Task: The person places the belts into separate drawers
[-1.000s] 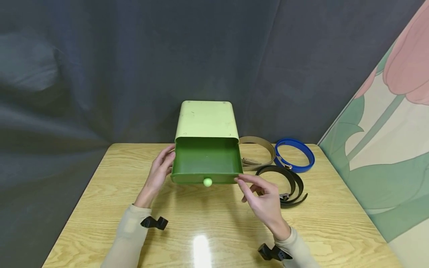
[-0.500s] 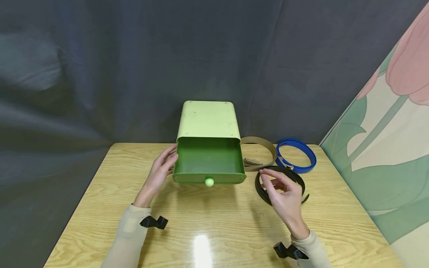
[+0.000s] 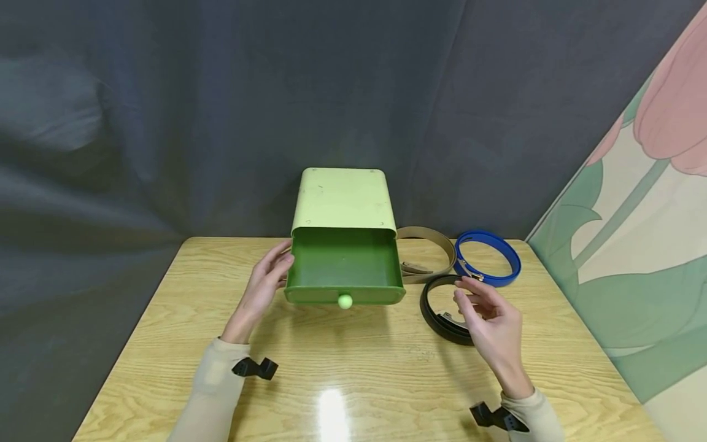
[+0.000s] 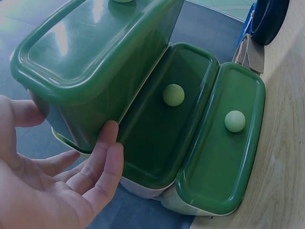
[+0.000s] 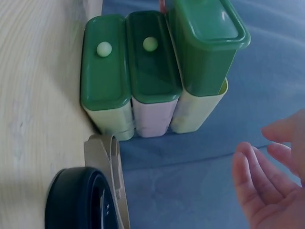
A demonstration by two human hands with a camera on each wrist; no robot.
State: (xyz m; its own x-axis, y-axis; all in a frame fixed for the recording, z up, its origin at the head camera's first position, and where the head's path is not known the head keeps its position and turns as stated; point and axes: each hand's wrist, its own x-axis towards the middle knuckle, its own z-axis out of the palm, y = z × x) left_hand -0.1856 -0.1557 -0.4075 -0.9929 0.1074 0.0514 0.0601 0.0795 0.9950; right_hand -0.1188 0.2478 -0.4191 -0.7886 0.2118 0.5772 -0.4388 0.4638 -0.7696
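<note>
A small chest of drawers with a pale green top (image 3: 343, 197) stands at the back of the table. Its top drawer (image 3: 315, 296), dark green with a round knob, is pulled out and holds nothing visible. My left hand (image 3: 258, 293) is at the drawer's left side; the left wrist view shows its fingers (image 4: 110, 136) loosely bent against the side. My right hand (image 3: 497, 328) hovers over the right part of a coiled black belt (image 3: 433, 310), fingers relaxed and holding nothing. That hand hides part of the belt.
A coiled tan belt (image 3: 428, 232) lies right of the chest, with a coiled blue belt (image 3: 510, 258) beside it. Two lower drawers (image 4: 217, 157) are pushed in. Behind the table (image 3: 353, 374) hangs a dark curtain (image 3: 248, 110); a floral panel (image 3: 652, 270) stands at right.
My right hand has left the drawer's front right corner and moved right, over the black belt. The left hand stays beside the drawer, which remains pulled out.
</note>
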